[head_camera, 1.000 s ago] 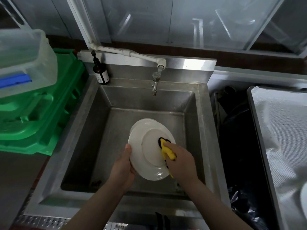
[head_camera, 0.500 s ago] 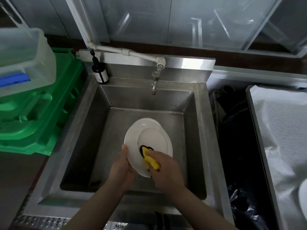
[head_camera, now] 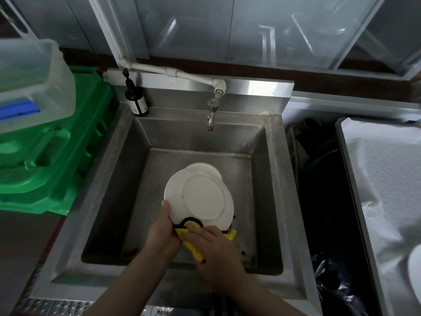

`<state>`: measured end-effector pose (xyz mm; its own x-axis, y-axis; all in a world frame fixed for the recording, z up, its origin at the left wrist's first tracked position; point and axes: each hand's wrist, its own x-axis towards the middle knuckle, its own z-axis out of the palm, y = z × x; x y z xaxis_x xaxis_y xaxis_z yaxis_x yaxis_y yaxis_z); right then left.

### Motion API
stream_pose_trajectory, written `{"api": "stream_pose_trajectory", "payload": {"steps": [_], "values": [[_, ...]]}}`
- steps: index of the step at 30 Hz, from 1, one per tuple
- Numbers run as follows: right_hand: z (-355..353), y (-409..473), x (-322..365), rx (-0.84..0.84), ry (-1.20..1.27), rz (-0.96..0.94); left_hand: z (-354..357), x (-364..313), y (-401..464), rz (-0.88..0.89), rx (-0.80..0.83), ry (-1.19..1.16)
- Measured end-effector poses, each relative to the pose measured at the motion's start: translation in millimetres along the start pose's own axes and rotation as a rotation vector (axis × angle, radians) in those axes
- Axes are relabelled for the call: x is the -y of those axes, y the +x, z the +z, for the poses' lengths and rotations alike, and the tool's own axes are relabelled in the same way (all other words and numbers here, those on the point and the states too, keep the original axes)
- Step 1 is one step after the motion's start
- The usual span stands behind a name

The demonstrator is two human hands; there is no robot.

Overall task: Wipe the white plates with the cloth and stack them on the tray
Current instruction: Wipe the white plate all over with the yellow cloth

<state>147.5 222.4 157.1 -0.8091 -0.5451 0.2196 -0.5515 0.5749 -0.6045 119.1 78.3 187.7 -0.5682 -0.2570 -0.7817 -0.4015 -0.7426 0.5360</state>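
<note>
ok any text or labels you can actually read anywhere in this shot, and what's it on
Nothing here is legible.
Brown pump bottle at the sink's back left corner: it has a white label with dark print, too small and blurred to read.
White plate, yellow cloth, green crates, clear plastic bin: no writing visible.

A plate (head_camera: 200,197) is held over the sink (head_camera: 273,183), below the tap (head_camera: 211,115). A bottle (head_camera: 136,101) stands at the sink's back left corner. Crates (head_camera: 57,160) lie left, under a tub (head_camera: 34,85); a tray (head_camera: 382,190) lies right.
</note>
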Motion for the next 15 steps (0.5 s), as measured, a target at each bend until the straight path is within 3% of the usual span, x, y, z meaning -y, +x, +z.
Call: {"api": "stream_pose_trajectory", "payload": {"steps": [5, 8, 15], "values": [[4, 3, -3, 0.004, -0.005, 0.02, -1, -2, 3, -0.007, 0.024, -0.019], [0, 7, -8, -0.065, 0.028, 0.102, -4, -2, 4, 0.031, 0.084, 0.001], [-1, 14, -13, -0.16, 0.136, 0.249, -5, -3, 2, 0.068, 0.061, 0.078]]}}
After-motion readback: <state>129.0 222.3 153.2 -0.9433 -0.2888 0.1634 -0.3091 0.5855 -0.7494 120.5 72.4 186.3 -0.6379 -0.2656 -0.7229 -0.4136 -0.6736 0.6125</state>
